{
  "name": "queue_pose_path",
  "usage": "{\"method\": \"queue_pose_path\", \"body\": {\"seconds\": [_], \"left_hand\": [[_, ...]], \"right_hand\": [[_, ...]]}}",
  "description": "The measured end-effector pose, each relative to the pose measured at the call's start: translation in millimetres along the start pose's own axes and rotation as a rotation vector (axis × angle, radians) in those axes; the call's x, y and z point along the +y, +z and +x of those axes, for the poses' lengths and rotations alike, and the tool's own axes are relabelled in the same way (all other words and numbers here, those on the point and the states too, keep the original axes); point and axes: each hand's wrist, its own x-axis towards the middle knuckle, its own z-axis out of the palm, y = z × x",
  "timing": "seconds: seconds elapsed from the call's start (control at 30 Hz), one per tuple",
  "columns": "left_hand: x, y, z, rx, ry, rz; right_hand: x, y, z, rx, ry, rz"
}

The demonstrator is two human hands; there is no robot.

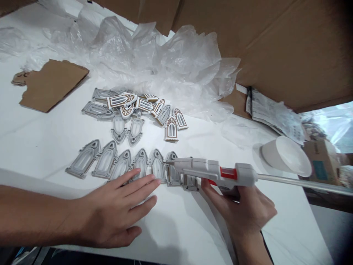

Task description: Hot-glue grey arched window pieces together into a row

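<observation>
My right hand [242, 213] is shut around the grip of a white and red hot glue gun [212, 171]. The gun's metal nozzle points left and sits just above a grey arched window piece [173, 170]. A long grey stick [300, 185] runs out of the gun's back. My left hand [116, 209] lies flat and open on the white table top, its fingertips touching a row of several grey arched window pieces [120, 165]. Beyond them lies a loose pile of similar pieces [132, 108], several with gold-brown trim.
Crumpled clear plastic wrap [165, 62] lies behind the pile, next to a torn cardboard scrap [51, 84]. A white bowl-shaped object [285, 156] lies on its side at the right, near printed paper [275, 117]. A large cardboard flap [286, 48] overhangs the back.
</observation>
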Motion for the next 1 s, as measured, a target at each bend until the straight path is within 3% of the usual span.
{"method": "queue_pose_path", "body": {"seconds": [0.23,0.47,1.0], "left_hand": [[0.7,1.6,-1.3,0.053,0.012,0.030],[2.5,3.7,-3.0,0.055,-0.001,0.045],[2.3,0.2,-1.3,0.057,-0.003,0.043]], "right_hand": [[7.5,-3.0,-0.4,0.001,0.012,0.027],[4.7,-4.4,3.3,-0.043,-0.047,0.142],[2.2,-2.4,7.6,-0.062,-0.062,0.175]]}}
